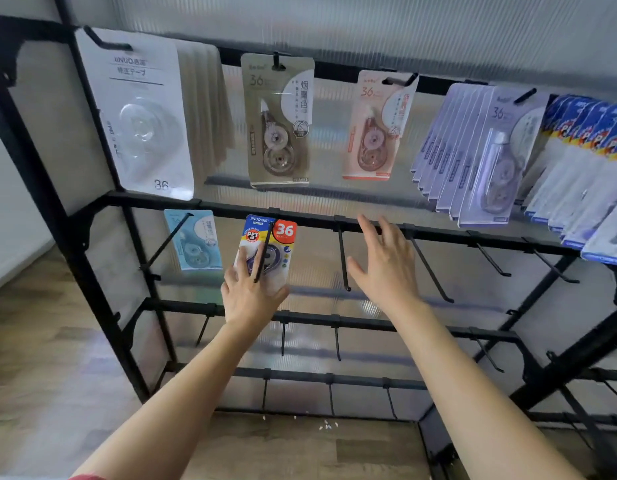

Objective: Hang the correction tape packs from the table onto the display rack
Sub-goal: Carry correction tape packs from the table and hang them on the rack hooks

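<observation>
Correction tape pack [281, 237], pinched at its lower end by the left hand [248, 295], is sliding onto a second-rail hook [263, 258] of the display rack [144, 199], right hand [383, 265] spread empty; upper-rail packs [278, 123] hang, lower hooks bare.

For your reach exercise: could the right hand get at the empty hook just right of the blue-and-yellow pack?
Probably yes: the right hand is open beside the empty hook, with nothing between.
</observation>
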